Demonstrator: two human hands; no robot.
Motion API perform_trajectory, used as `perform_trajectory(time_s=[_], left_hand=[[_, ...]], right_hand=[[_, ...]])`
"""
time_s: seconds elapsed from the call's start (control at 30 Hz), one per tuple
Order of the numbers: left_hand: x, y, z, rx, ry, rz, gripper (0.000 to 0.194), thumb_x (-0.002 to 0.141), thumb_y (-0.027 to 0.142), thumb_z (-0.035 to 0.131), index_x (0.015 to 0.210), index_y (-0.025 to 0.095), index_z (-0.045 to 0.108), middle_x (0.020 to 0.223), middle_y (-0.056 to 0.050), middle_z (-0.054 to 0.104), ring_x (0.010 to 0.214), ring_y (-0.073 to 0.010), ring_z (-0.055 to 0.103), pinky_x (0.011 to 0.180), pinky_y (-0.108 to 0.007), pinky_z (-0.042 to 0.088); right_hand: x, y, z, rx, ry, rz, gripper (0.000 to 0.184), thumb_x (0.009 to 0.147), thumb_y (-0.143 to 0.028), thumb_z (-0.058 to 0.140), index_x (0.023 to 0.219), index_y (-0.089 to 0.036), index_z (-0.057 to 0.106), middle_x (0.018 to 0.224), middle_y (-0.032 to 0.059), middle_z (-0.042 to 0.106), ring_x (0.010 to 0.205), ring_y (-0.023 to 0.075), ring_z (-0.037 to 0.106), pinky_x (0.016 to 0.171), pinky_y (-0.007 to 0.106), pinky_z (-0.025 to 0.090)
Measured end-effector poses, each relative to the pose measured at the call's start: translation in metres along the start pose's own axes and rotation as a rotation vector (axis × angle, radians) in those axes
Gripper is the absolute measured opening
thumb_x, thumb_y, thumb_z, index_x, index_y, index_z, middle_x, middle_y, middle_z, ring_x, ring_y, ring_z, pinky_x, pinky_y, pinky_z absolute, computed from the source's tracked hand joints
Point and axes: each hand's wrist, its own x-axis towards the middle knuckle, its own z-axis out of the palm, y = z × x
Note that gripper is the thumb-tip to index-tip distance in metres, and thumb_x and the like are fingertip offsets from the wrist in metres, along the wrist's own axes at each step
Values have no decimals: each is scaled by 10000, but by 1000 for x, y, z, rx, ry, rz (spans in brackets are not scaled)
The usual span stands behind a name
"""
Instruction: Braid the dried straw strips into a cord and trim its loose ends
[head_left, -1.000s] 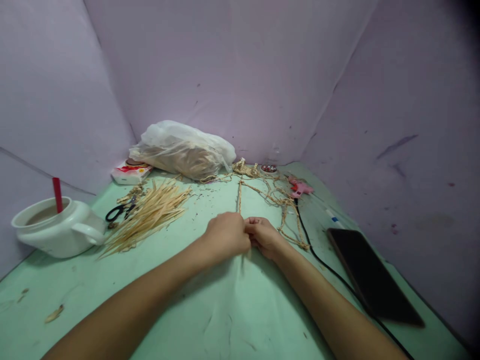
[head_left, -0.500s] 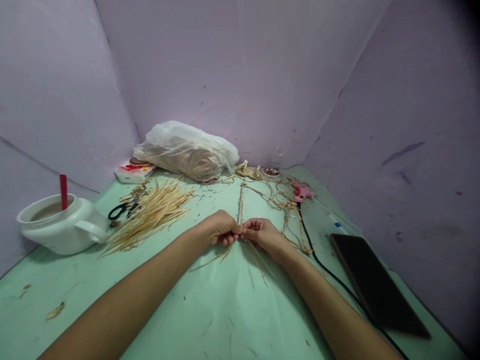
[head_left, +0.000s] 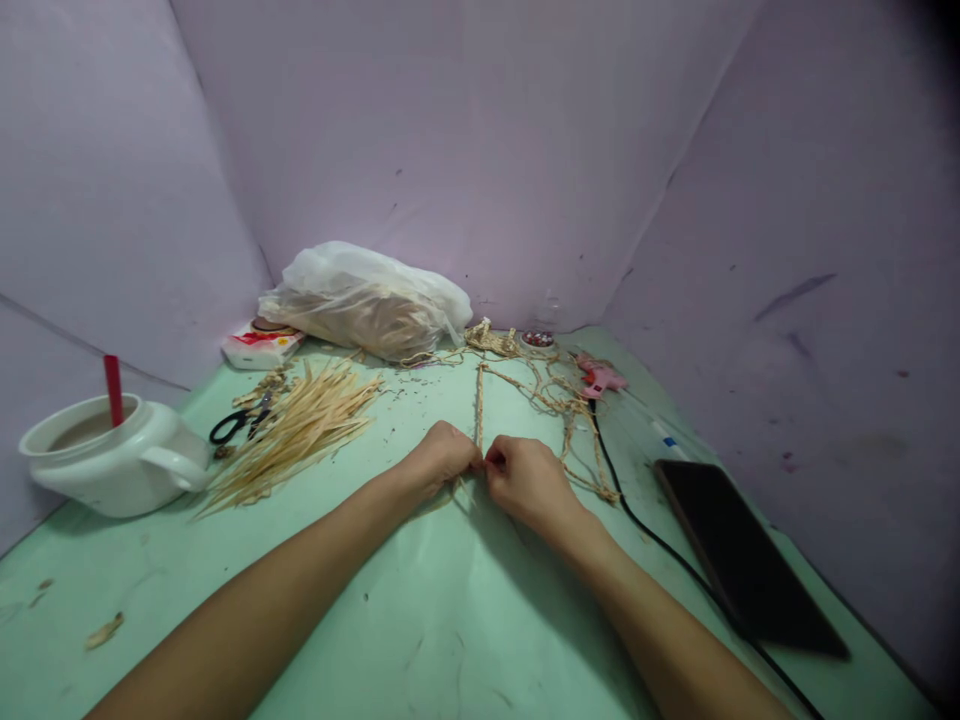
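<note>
A thin braided cord [head_left: 480, 405] of straw-coloured fibre runs from the middle of the table toward me and ends between my hands. My left hand [head_left: 448, 455] is closed in a pinch at its near end, and a few loose strands [head_left: 459, 488] poke out below the fingers. Close beside it, my right hand [head_left: 529, 480] is also pinched, its knuckles turned toward me; strands at its fingertips are mostly hidden. From the cord's far end more braid [head_left: 540, 398] trails off to the right in loose loops.
Left stand a white pot [head_left: 124, 470] with a red handle in it, black scissors [head_left: 229, 425] and a pile of dry strips [head_left: 300, 425]. A plastic bag [head_left: 367, 300] lies at the back. Right are a pink glue gun [head_left: 602, 379], its black cable and a dark tablet-like device [head_left: 750, 555].
My right hand has rolled over so its back faces up more, and the strands that hung below it no longer show. The whole view has shifted slightly.
</note>
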Motion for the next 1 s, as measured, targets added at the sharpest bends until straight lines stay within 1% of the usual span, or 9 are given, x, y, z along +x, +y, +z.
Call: perform_trajectory(time_s=[0.23,0.43,0.57,0.63,0.7,0.77,0.8,0.93,1.0], left_hand=[[-3,6,-6,-57,-88,-131,228,497,74,483,394,173,305,302,63,263,303,-24,173,341,-198,89],[-4,6,-8,-66,-126,-136,224,479,70,482,394,171,300,299,67,253,304,-20,163,343,-194,82],[-1,4,-10,-35,-144,-100,143,452,53,485,418,150,386,298,58,305,298,-29,196,343,-200,83],[1,2,-12,-30,-177,-89,116,461,64,504,436,142,422,305,57,317,297,-31,201,345,-202,76],[3,1,-16,-34,-216,-86,99,482,87,531,454,136,450,317,62,317,299,-28,188,349,-203,66],[5,0,-18,-42,-250,-89,82,497,111,555,476,130,478,335,68,314,306,-23,171,352,-203,63],[6,0,-19,-46,-263,-90,78,501,120,562,486,130,486,344,70,313,310,-22,166,353,-203,63],[7,0,-20,-50,-275,-90,130,495,129,548,468,154,423,351,80,279,312,-23,152,352,-206,58],[6,0,-20,-43,-273,-85,144,489,126,534,457,161,398,348,82,267,311,-24,150,350,-206,61]], right_hand=[[-5,-10,-1,-60,-54,-11,174,705,-192,502,710,-170,675,708,123,687,626,209,589,502,286,227],[-11,-16,0,-70,-73,-72,186,692,-156,493,700,-170,678,686,112,677,581,189,556,497,284,224],[-9,-13,-9,196,-266,-133,127,647,-187,546,546,-176,622,515,31,589,472,121,458,463,254,243],[-3,-6,-15,435,-347,-60,198,651,-278,581,485,-171,567,446,2,525,426,96,407,437,235,261],[5,2,-19,690,-272,110,255,668,-336,581,485,-165,536,448,0,521,422,88,414,438,223,304],[13,9,-18,906,-113,284,197,663,-299,587,533,-165,526,492,2,548,447,86,445,464,214,352],[16,11,-15,984,-99,331,157,659,-266,586,556,-165,526,500,-3,548,452,81,447,472,208,361],[17,7,0,1052,-240,331,88,653,-195,552,574,-158,537,471,-19,518,427,74,439,444,198,348],[15,4,6,1040,-286,334,74,643,-176,534,572,-158,543,433,-37,483,383,66,395,391,194,288]])
